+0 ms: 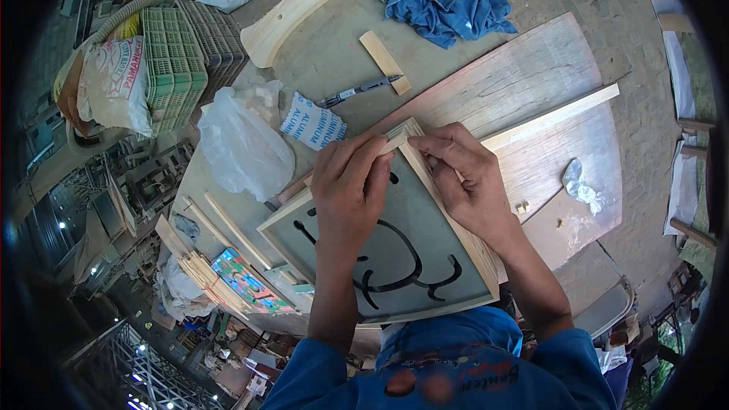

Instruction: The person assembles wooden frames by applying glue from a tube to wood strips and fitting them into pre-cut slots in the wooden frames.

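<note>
A grey panel point(425, 239) with black curved lines sits inside a pale wooden frame point(477, 264), tilted in front of my body. At the frame's far corner, my left hand point(348, 182) pinches the wooden edge between thumb and fingers. Just right of that corner, my right hand point(463, 175) is closed with its fingertips against the frame's right side. Whether it also holds something small is hidden. A long light wood strip point(558, 116) lies beyond my right hand on a thin wooden board point(524, 76).
Behind the frame lie a pen point(357, 91), a short wood piece point(383, 61), a blue cloth point(444, 7), a printed packet point(313, 120) and a clear plastic bag point(247, 144). Thin wood strips point(205, 281) are at left. A green crate point(171, 68) stands beyond the table.
</note>
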